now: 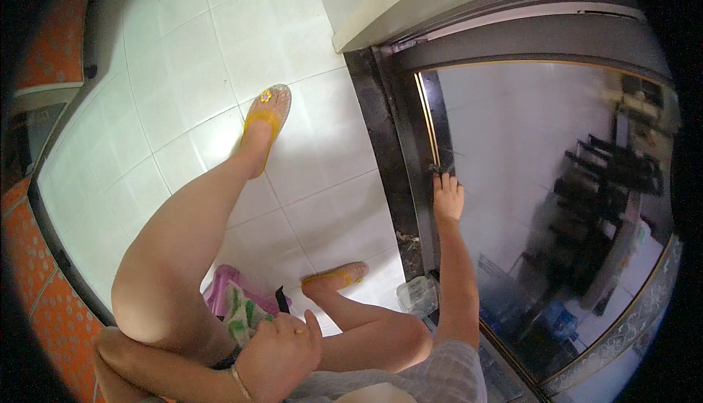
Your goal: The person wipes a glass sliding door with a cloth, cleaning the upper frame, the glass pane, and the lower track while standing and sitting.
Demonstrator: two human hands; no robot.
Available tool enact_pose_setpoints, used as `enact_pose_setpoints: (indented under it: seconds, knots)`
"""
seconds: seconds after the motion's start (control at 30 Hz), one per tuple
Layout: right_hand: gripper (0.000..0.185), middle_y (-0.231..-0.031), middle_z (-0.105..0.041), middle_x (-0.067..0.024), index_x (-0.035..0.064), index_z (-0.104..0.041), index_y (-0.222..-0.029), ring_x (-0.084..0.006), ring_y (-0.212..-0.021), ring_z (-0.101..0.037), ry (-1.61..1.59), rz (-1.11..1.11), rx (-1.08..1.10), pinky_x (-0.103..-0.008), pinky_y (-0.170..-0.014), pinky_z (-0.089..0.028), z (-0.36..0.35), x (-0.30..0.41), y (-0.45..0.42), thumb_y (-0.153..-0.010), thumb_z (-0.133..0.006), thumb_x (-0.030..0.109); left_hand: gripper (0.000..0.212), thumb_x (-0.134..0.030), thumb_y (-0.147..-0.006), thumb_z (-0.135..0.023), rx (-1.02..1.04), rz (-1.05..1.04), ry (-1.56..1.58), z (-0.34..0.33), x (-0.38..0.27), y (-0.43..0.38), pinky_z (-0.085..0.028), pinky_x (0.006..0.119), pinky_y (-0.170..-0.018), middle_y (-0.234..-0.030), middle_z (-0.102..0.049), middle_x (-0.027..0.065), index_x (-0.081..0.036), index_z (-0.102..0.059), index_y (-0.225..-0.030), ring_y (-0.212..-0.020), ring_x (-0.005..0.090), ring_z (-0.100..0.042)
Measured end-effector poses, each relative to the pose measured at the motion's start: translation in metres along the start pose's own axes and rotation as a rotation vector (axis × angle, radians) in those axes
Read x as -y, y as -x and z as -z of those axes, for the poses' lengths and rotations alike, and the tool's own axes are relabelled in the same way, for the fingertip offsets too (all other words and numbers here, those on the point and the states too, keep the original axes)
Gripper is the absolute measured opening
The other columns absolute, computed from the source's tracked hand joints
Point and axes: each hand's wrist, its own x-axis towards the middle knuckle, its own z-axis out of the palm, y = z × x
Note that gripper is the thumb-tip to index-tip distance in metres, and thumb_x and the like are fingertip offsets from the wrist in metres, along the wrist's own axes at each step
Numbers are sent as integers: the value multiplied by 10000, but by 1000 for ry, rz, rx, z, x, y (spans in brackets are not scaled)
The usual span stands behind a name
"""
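My right hand [449, 199] reaches down to the inner frame edge of a glossy, reflective door panel [511, 128]. Its fingertips press a small dark thing [441, 169] against the edge, beside a thin gold trim strip [427, 112]; what it is made of is unclear. Close to my body, my left hand [285, 351] is beside a green-and-white cloth [241, 307]. Whether its fingers hold the cloth is hidden. Behind the cloth is a pink plastic item [222, 282], partly covered by my leg.
A clear plastic container [418, 296] sits by the dark door sill [384, 123]. My feet, in yellow-strapped clear slippers [269, 112], rest on white floor tiles [181, 95]. Orange patterned panels [60, 304] border the left. A wall corner [351, 35] juts in above the sill.
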Motion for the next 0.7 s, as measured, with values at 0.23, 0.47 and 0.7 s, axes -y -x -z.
enact_pose_setpoints:
  seconds: [0.23, 0.47, 0.7]
  knots:
    - [382, -1287, -486, 13, 171, -549, -1231, -178, -990, -503, 195, -82, -491, -334, -789, -411, 109, 7, -148, -850, -514, 153, 412, -159, -744, -575, -23, -14, 26, 1, 8, -8, -492, 317, -500, -717, -602, 95, 42, -584, -1104, -628, 200, -595]
    - [438, -1311, -477, 36, 166, -512, -1288, -155, -1004, -480, 260, 37, -184, -325, -768, -397, 112, 8, -165, -852, -555, 176, 413, -158, -744, -575, -57, 6, 53, 6, 10, -1, -489, 313, -501, -722, -601, 97, 40, -583, -1106, -628, 198, -592]
    - [424, -1311, -464, 50, 178, -521, -1291, -146, -1044, -482, 172, -147, -382, -320, -815, -384, 139, 17, -164, -867, -543, 191, 413, -157, -744, -574, -70, 57, 62, 5, 16, -2, -485, 309, -501, -727, -600, 98, 38, -582, -1108, -629, 196, -589]
